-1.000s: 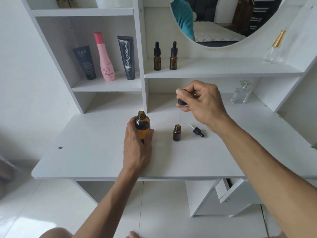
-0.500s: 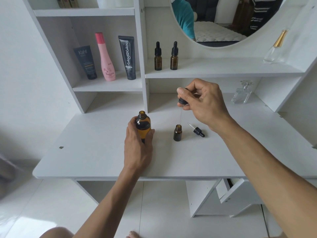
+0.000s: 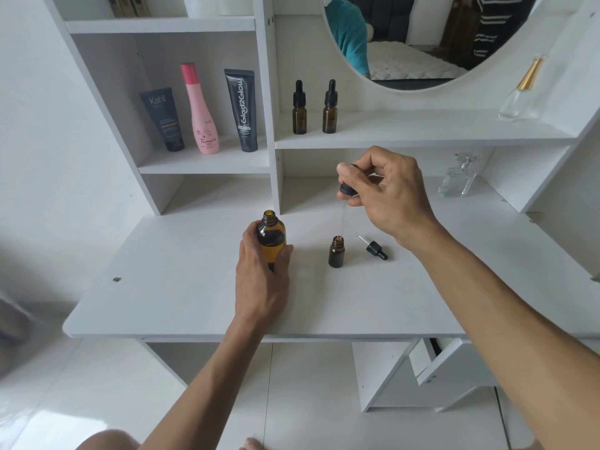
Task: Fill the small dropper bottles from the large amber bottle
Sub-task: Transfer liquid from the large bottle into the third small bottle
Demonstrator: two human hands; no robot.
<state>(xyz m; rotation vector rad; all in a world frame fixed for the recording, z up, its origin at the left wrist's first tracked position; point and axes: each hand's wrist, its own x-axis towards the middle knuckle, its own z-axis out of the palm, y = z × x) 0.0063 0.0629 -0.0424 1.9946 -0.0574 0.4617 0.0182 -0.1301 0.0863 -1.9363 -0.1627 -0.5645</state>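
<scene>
We had the white vanity desk as the work surface, shelves behind it. Left hand was wrapped round the lower body of the large amber bottle, which stood upright and uncapped near desk centre, fingers and thumb curled on the glass. Right hand was above and to its right, thumb and fingers pinching the black bulb of a pipette dropper; the glass tube hung down with its tip at the mouth of the small dropper bottle, which stood open just right of the big bottle, untouched by either hand. A second dropper cap lay on its side beside that. Two capped dropper bottles stood on the shelf, well apart from the work; fill level unreadable. Handling call: big bottle was glass, smooth, part full so moderately heavy – a wrap at mid-body was the right hold. Small bottle looked light and tippy, nothing was steadying it, so a sideways knock from the tube could topple it. The tube was thin glass, fragile; hold only by the rubber bulb and collar, and squeeze gently.
</scene>
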